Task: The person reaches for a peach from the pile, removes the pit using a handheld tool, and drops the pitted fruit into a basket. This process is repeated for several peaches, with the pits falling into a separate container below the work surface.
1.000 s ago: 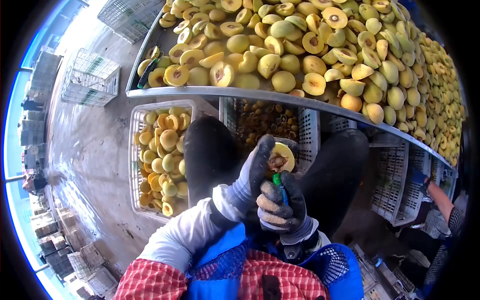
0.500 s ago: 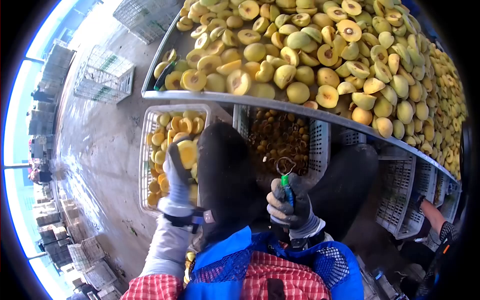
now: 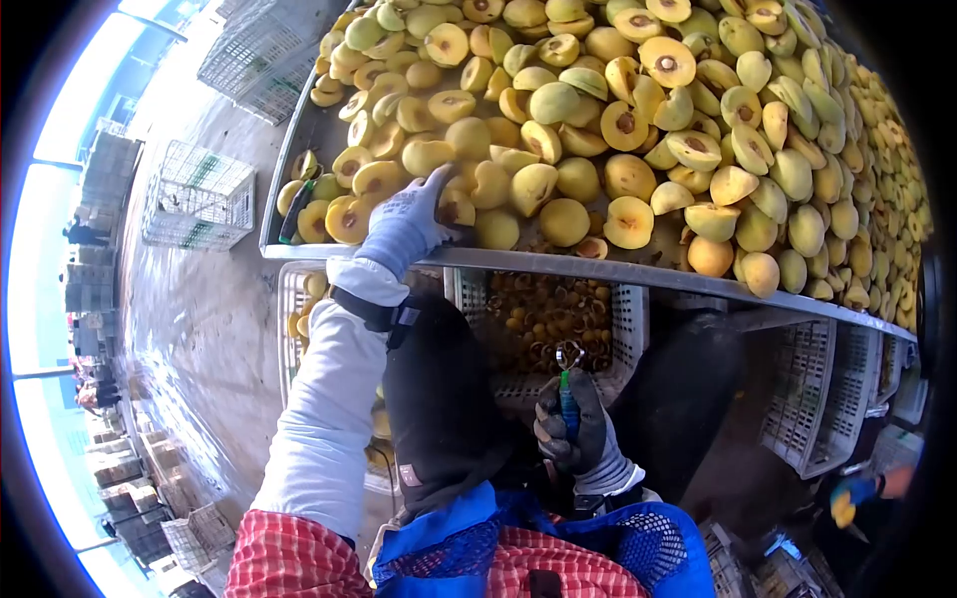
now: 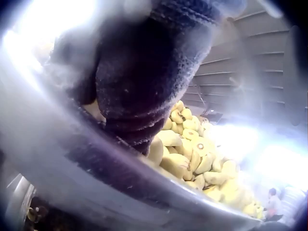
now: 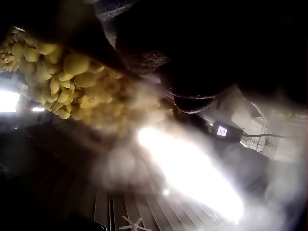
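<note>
My left hand, in a grey-blue glove, reaches over the metal table rim into yellow peach halves. Its thumb and forefinger are spread beside one peach half near the edge. The left wrist view shows the dark gloved fingers pointing down behind the rim, close to more halves. Low over my lap, my right hand grips the green and blue handle of a pitting tool, its metal loop pointing up. Dark glove fills much of the right wrist view.
Below the table, between my knees, stands a crate of brown pits and scraps. A white crate of peach halves is partly behind my left arm. A green-handled tool lies at the table's left corner. Another person's gloved hand shows at right.
My left hand carried a peach half from beside the tool to the white crate at left, then moved up to the table without it. The right hand keeps the pitting tool over the lap.
</note>
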Demonstrator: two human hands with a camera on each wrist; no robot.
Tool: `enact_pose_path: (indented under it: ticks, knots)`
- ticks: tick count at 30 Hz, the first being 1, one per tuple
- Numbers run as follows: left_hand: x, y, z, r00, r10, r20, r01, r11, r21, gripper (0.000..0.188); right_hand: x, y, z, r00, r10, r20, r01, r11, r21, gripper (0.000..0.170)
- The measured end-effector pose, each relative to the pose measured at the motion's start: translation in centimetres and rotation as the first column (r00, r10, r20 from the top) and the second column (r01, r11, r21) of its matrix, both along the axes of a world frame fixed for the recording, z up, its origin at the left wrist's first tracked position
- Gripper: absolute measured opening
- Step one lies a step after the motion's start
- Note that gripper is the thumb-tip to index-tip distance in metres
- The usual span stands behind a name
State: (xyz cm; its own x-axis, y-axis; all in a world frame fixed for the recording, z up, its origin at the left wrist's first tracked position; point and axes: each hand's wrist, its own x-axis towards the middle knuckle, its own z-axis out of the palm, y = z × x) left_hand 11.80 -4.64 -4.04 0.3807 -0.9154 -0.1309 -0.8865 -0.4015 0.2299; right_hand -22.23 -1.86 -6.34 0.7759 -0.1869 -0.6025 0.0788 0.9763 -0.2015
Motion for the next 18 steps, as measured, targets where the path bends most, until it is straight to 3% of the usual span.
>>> enact_pose_path:
  ticks: [3,4,6,7,8,10,11,12,14,15,16,18]
  knots:
    - [-1.6,0.2,1.1,0.974,0.056,-0.220,-0.098,0.978,-0.184,0.066,0.5,-1.0,1.1,0.998,0.003,-0.061,-0.008,0.997,-0.083,0.034]
    - [-2.5,0.7,2.1,0.948,0.064,-0.313,-0.141,0.963,-0.230,0.063,1.2,-1.3,1.2,0.985,-0.104,-0.141,0.063,0.962,-0.267,0.028]
    - [-5.0,2.3,4.3,0.861,0.058,-0.506,-0.235,0.926,-0.295,0.057,2.5,-1.6,1.3,0.903,-0.348,-0.251,0.131,0.781,-0.611,0.020]
    - [-6.7,2.9,5.7,0.842,-0.025,-0.538,-0.111,0.970,-0.218,0.055,2.6,-3.7,3.3,0.921,-0.221,-0.321,-0.156,0.546,-0.823,0.025]
    - [-8.4,3.5,6.6,0.812,-0.102,-0.575,0.018,0.989,-0.150,0.054,3.1,-4.1,3.8,0.944,-0.198,-0.264,-0.091,0.612,-0.785,0.025]
    - [-11.4,4.4,6.1,0.718,-0.301,-0.628,0.143,0.946,-0.290,0.053,4.2,-3.8,4.5,0.976,-0.170,-0.136,0.033,0.732,-0.681,0.026]
    - [-12.2,4.6,7.1,0.694,-0.219,-0.685,0.115,0.974,-0.194,0.052,4.7,-3.5,4.9,0.955,-0.262,-0.142,0.028,0.554,-0.832,0.025]
    - [-13.0,5.1,6.9,0.516,-0.122,-0.848,-0.108,0.973,-0.206,0.051,4.8,-3.3,4.9,0.949,-0.294,-0.117,0.103,0.636,-0.765,0.025]
    - [-14.7,6.5,5.8,0.033,-0.040,-0.999,-0.506,0.861,-0.052,0.050,4.9,-2.9,4.7,0.929,-0.361,-0.074,0.252,0.768,-0.589,0.025]
    - [-15.9,7.0,4.6,0.075,-0.122,-0.990,-0.578,0.804,-0.142,0.050,5.0,-1.9,4.0,0.900,-0.432,-0.062,0.370,0.830,-0.417,0.025]
    - [-17.6,7.3,4.0,0.126,-0.109,-0.986,-0.684,0.711,-0.166,0.046,4.8,-1.5,3.8,0.937,-0.336,-0.090,0.204,0.740,-0.641,0.024]
    - [-18.2,7.9,4.0,0.143,0.005,-0.990,-0.773,0.625,-0.108,0.044,4.4,-1.2,3.9,0.962,-0.164,-0.216,-0.145,0.362,-0.921,0.024]
